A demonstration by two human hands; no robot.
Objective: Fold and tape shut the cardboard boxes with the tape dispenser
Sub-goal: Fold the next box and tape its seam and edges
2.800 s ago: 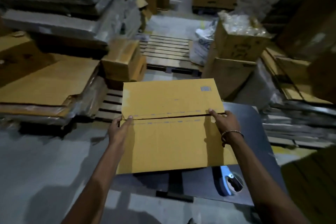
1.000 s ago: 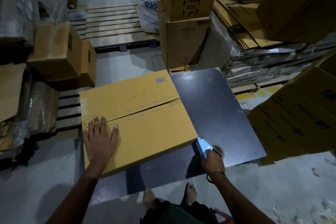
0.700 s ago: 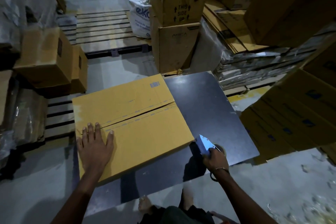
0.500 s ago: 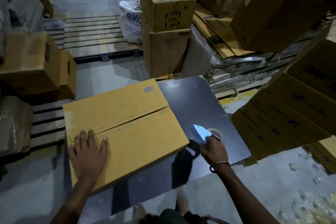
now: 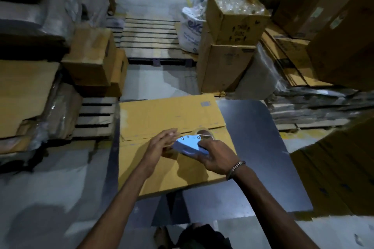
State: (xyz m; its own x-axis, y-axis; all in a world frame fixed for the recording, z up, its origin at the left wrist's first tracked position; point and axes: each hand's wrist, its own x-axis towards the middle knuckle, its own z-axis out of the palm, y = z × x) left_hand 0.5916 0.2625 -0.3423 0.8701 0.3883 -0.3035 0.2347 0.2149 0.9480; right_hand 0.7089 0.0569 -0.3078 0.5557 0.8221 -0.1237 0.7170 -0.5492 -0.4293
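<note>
Both hands have come together over the box since the earlier frame: the right hand [image 5: 216, 155], then at the desk's near right edge with the dispenser, has carried it up onto the box top, and the left hand [image 5: 162, 142], then pressed flat on the box's left end, has lifted to meet it.

Desk [image 5: 263, 147]: dark, flat top, its right half bare. Box [image 5: 162, 115]: yellow cardboard, flaps folded down, lying on the desk's left part and overhanging the left edge. Flap seam runs left to right across the middle of the top, with a slight gap toward the right end. Small printed label near the far right corner of the box.

Right hand: fingers and thumb curled round the dispenser [image 5: 190, 144], gripping it from the near right side. Bracelet on that wrist. Dispenser: pale blue body, roll of clear tape at its far end, held right at the seam, about mid-length. Cannot tell if it touches the cardboard.

Left hand: fingers straight and close together, pointing right, tips at the dispenser's left end. Whether they pinch tape cannot be told; motion blur.

Beyond the desk: stacked boxes [image 5: 228, 46], one open and full of clear plastic; a pallet [image 5: 149, 38]; a white sack [image 5: 190, 30].
</note>
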